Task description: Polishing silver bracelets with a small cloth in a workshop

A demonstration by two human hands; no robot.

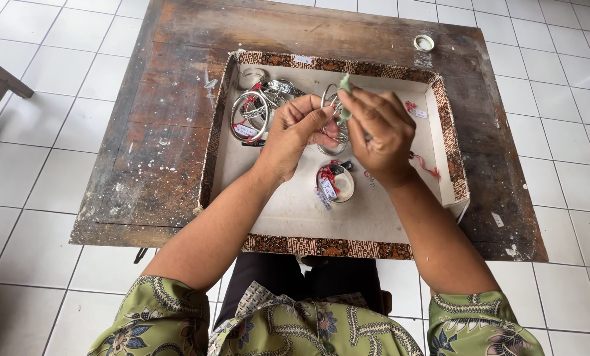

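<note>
Bangle (335,117) of silver metal sits between the two hands, held up over the middle of a shallow tray (347,248) with a patterned brown rim. The left hand (296,134) is curled closed, thumb and fingers pinching the near side of the ring. The right hand (382,132) is closed too, its fingertips pressing a small pale green cloth (345,99) against the ring's upper edge; whether that hand also grips the metal itself I cannot tell, since the fingers cover it.

Nearest the person, just below the hands, a single bangle with a red string and paper tags (334,182) lies on the tray's pale floor. To the right a loose red string (426,167) rests by the wrist. Farther back, in the tray's left corner, a cluster of more tagged bangles (258,109) lies piled together, and one small tag (415,111) sits alone toward the right wall. The tray rests on a worn dark wooden tabletop (163,132), with a small round white lid (424,43) at its far edge.

By the look of it the work in hand is rubbing the ring with the cloth. Carrying on would call for the left hand to turn the ring a little at a time while the right keeps steady pressure.
</note>
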